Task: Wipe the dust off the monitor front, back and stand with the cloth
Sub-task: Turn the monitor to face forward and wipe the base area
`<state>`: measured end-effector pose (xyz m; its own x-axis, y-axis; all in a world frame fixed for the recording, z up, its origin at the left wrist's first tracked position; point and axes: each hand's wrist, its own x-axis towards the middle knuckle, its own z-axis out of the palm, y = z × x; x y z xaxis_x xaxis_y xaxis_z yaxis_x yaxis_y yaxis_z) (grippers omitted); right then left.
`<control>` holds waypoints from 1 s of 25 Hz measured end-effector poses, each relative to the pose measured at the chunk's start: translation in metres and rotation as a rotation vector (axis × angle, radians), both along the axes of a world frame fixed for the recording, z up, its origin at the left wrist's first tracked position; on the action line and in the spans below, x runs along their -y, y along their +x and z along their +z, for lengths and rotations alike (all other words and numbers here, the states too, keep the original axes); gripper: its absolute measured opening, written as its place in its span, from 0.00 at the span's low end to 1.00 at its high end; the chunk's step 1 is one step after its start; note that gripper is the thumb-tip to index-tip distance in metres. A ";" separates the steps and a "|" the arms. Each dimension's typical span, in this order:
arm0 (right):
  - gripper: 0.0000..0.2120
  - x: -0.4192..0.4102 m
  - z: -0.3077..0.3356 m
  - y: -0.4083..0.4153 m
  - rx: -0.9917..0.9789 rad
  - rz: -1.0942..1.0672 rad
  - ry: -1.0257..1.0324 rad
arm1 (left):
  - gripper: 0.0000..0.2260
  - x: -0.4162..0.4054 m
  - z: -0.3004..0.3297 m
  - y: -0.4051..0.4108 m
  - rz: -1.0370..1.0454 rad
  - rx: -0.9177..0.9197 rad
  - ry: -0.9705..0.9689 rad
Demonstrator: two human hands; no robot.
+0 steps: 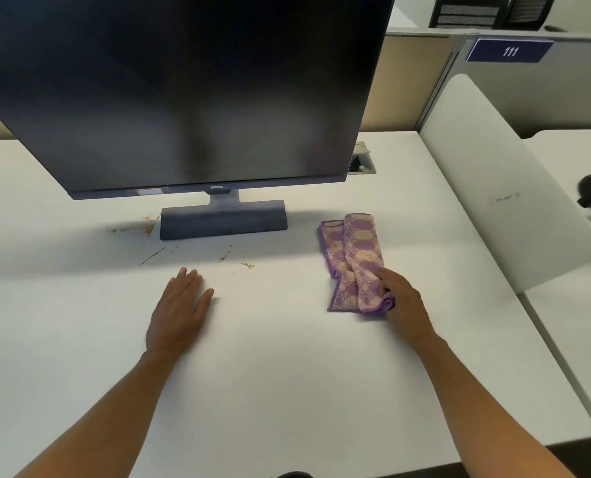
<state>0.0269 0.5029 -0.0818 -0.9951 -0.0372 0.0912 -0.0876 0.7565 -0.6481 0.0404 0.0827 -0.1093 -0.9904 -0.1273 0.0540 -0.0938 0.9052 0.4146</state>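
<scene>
Desk [287,357]: filling the lower frame.
Monitor [183,91]: standing upper left, rigid but probably tippy.
Cloth [354,262]: lying folded right of centre; likely soft, light.
Left hand [178,312]: resting flat, holding nothing.
Right hand [402,298]: gripping the cloth's near corner.

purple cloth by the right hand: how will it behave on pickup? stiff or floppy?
Probably floppy: the cloth is folded terry with soft rounded folds, so it will likely droop and unfold when lifted. Likely light, since the right hand pinches only its near corner. Unlikely to slip: the nap looks grippy against fingers and the desk.
</scene>
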 end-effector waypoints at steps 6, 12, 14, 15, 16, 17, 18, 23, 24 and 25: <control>0.26 -0.004 0.026 0.011 -0.093 -0.207 -0.063 | 0.20 0.000 0.003 0.002 -0.023 -0.011 0.012; 0.16 0.054 0.019 -0.016 0.005 -0.070 0.157 | 0.20 0.003 0.001 0.002 -0.040 -0.011 0.017; 0.22 0.061 0.003 -0.021 0.075 0.009 0.382 | 0.20 0.004 0.000 0.002 -0.050 -0.006 0.013; 0.25 0.060 -0.002 -0.021 0.090 0.020 0.473 | 0.20 0.004 0.000 0.002 -0.053 -0.004 0.013; 0.26 0.056 -0.007 -0.022 0.092 0.029 0.520 | 0.21 0.004 -0.001 0.001 -0.053 -0.002 0.011; 0.27 0.050 -0.010 -0.023 0.096 0.041 0.528 | 0.21 0.004 -0.001 0.001 -0.050 0.002 0.013; 0.27 0.044 -0.011 -0.026 0.103 0.058 0.523 | 0.21 0.004 -0.001 0.001 -0.046 0.002 0.014; 0.29 0.034 -0.007 -0.031 0.148 0.095 0.597 | 0.23 0.004 0.001 0.001 -0.041 0.013 0.015; 0.30 0.035 -0.007 -0.031 0.165 0.089 0.612 | 0.24 0.004 -0.001 0.000 -0.044 0.017 0.011; 0.30 0.037 -0.005 -0.029 0.196 0.075 0.596 | 0.24 0.004 0.002 0.001 -0.050 0.021 0.019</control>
<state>-0.0024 0.4658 -0.0868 -0.9839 -0.0954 -0.1508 -0.0764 0.9890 -0.1268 0.0417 0.0788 -0.1072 -0.9964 -0.0788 0.0315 -0.0576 0.9008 0.4304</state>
